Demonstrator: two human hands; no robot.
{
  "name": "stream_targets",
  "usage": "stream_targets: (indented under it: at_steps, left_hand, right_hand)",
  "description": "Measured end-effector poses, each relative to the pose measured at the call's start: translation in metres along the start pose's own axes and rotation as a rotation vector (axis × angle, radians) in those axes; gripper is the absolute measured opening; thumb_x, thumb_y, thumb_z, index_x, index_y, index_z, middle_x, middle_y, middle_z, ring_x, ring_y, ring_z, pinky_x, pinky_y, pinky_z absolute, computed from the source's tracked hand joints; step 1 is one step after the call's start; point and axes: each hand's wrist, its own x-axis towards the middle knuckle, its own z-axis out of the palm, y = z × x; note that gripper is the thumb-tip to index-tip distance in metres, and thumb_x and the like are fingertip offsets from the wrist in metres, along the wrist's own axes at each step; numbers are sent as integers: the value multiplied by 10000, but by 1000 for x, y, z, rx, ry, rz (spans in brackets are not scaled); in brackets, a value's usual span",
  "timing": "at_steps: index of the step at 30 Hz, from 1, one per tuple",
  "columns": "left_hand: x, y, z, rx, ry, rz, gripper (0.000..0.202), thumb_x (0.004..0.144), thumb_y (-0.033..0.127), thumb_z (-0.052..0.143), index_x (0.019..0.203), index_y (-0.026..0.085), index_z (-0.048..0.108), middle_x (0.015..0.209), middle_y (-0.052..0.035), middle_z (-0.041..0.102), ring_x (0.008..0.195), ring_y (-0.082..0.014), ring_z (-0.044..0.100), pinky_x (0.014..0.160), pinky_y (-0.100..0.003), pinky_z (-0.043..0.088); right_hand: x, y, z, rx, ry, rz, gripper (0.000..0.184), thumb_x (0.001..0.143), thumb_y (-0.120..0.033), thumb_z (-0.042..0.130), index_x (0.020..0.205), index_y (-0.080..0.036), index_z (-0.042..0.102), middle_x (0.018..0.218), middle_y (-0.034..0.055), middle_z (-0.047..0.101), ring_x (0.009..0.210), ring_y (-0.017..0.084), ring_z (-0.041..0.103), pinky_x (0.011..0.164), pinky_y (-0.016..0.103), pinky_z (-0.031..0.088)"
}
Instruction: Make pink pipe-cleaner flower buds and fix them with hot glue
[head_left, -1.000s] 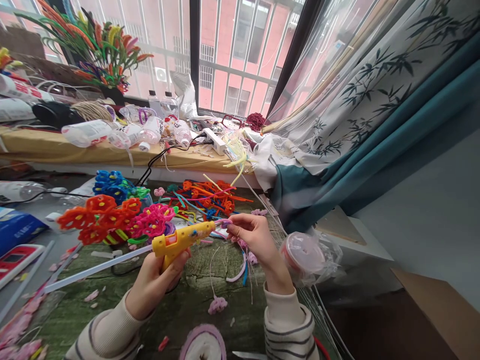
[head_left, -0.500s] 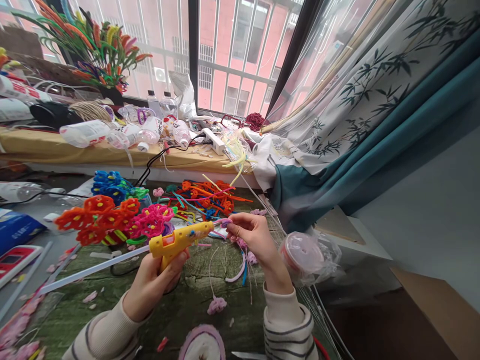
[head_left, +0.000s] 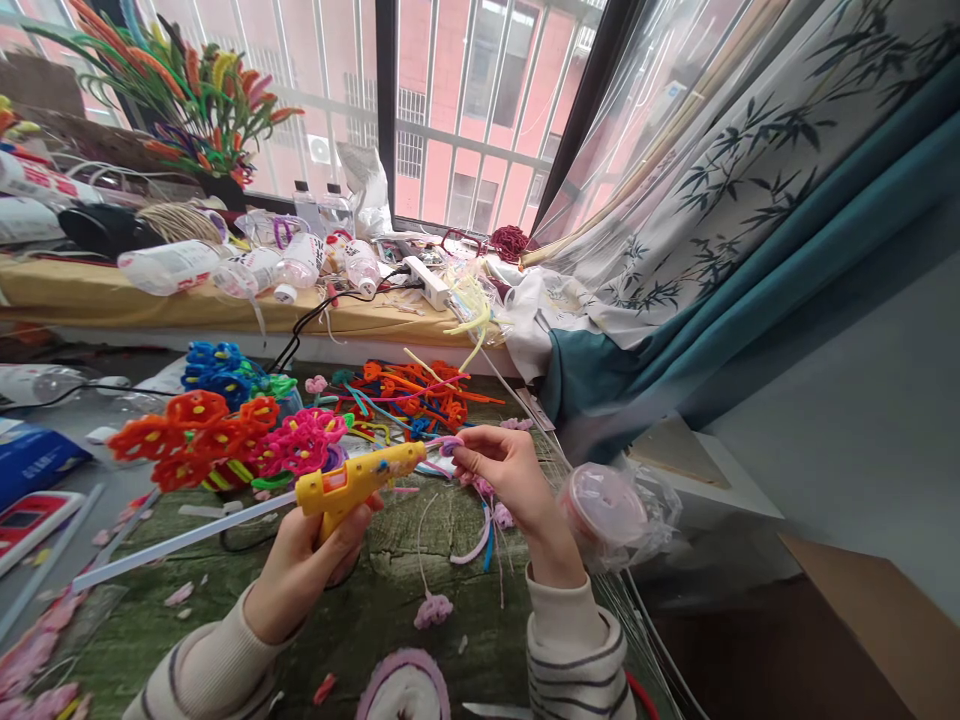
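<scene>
My left hand [head_left: 300, 565] grips a yellow hot glue gun [head_left: 352, 480] with a long white glue stick [head_left: 180, 538] sticking out behind it to the left. The gun's nozzle points right at a small pink and lilac pipe-cleaner piece [head_left: 448, 446] pinched in the fingers of my right hand [head_left: 504, 472]. Both hands hover over a green mat [head_left: 375, 610]. Just left of the gun stand orange and pink pipe-cleaner flowers [head_left: 225, 440].
A heap of loose pipe cleaners [head_left: 409, 395] lies behind the hands. A clear round tub in plastic wrap [head_left: 607, 510] sits right of my right hand. Bottles [head_left: 300, 262] and a power strip [head_left: 427, 282] crowd the window ledge. Curtains [head_left: 712, 220] hang at the right.
The glue gun and its stick have drifted slightly left and down. My right hand stays in place with the small piece.
</scene>
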Motion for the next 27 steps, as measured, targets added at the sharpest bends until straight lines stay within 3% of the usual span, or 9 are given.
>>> stream_targets:
  at_steps: [11,27]
  left_hand:
    - [6,-12,-7,27,-35,24,465,799,564,623,950,124,648,476,76,339,411,-69,263,395,-198,246]
    - [1,0,-4,34,-4,16,476,788,590,640,950,143,669,511,59,362,436,-74,283,410,-213,266]
  right_hand:
    - [0,2,-2,-43,-22,-20,310,593,-405,854,718,-156,719,604,18,667,522,139,608,517,242,488]
    - [-2,0,-4,-1,-13,-22,320,601,-415,853,723,-154,714,576,17,662,519,144,601,502,244,460]
